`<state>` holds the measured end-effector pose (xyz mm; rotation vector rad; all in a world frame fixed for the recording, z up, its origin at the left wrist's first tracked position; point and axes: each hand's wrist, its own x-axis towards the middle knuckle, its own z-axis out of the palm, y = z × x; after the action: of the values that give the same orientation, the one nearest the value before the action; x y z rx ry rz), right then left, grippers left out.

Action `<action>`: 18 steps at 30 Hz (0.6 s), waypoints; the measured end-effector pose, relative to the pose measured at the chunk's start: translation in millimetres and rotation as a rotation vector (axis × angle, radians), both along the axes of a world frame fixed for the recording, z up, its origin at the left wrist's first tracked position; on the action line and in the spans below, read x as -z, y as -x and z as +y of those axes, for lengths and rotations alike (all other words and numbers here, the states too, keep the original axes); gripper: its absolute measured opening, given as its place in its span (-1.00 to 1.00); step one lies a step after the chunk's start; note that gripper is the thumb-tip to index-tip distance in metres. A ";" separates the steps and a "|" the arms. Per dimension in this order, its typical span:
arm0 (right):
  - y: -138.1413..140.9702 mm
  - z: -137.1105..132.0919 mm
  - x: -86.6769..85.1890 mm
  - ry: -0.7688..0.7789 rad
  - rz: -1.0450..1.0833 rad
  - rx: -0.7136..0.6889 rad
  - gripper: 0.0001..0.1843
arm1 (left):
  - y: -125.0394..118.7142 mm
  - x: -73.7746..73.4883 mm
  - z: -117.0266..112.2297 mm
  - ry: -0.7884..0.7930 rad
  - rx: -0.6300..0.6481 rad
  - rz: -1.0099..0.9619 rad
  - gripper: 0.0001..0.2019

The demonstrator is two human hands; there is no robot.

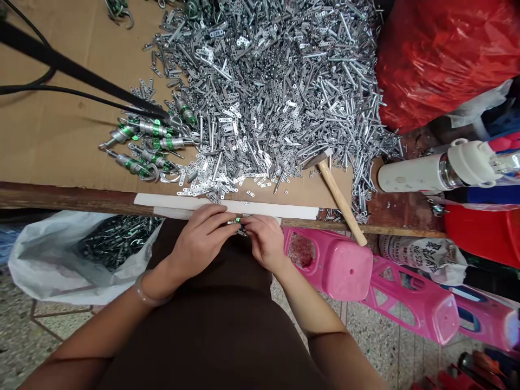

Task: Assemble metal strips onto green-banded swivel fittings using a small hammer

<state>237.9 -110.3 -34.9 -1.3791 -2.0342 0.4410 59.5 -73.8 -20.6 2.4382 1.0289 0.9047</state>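
My left hand (202, 239) and my right hand (264, 241) meet just below the table's front edge, above my lap. Both are pinched together on a small metal piece with a green band (239, 221), mostly hidden by the fingers. A large heap of small silver metal plates and pins (276, 86) covers the cardboard-topped table ahead. Several finished silver pieces with green bands (148, 143) lie in a cluster to the left of the heap. A white strip (284, 209) runs along the table edge right above my hands.
A wooden-handled hammer (339, 197) lies at the heap's right edge. A white bag of finished pieces (109, 244) sits lower left. Pink plastic stools (341, 265) stand on the right, beside a white flask (426, 173) and a red bag (442, 54). Black cables (60, 65) cross the upper left.
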 end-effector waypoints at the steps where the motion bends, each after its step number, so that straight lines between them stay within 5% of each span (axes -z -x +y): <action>1: -1.5 1.3 0.0 0.007 -0.004 -0.015 -0.82 | 0.5 -0.2 0.5 -0.021 0.011 -0.013 -0.85; 11: -1.3 6.4 -7.0 0.105 0.131 0.027 -0.86 | -3.0 -1.0 -1.3 0.003 -0.010 0.012 -0.88; 18: 4.3 1.8 -30.5 0.178 0.351 0.451 -0.83 | -4.7 0.4 -5.8 -0.067 -0.055 0.031 -0.86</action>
<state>233.6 -108.5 -4.4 -1.6762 -1.3807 0.6195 64.2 -79.7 -21.0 2.4975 1.0986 0.9356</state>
